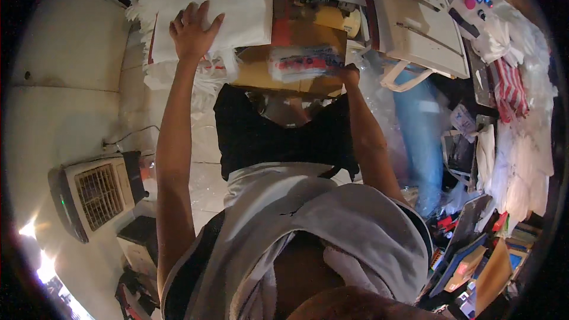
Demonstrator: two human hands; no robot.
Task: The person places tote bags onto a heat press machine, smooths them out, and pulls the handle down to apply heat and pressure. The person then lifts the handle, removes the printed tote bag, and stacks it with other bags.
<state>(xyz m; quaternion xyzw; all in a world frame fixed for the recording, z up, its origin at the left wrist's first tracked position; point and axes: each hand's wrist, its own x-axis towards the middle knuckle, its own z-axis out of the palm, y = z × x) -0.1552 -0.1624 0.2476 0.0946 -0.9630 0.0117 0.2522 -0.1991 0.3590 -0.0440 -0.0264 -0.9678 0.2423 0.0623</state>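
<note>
The left hand (192,29) lies spread, palm down and fingers wide, on the stack of white folded fabric sheets (216,0), pressing on the top sheet as if to keep the loose pile from sliding off its ragged edges. The right hand (349,76) is closed around the end of a clear plastic packet with red and blue contents (305,62), which rests across the brown cardboard box (296,59) just beside the stack. Both arms reach forward over a black cloth (284,136) draped below the box.
</note>
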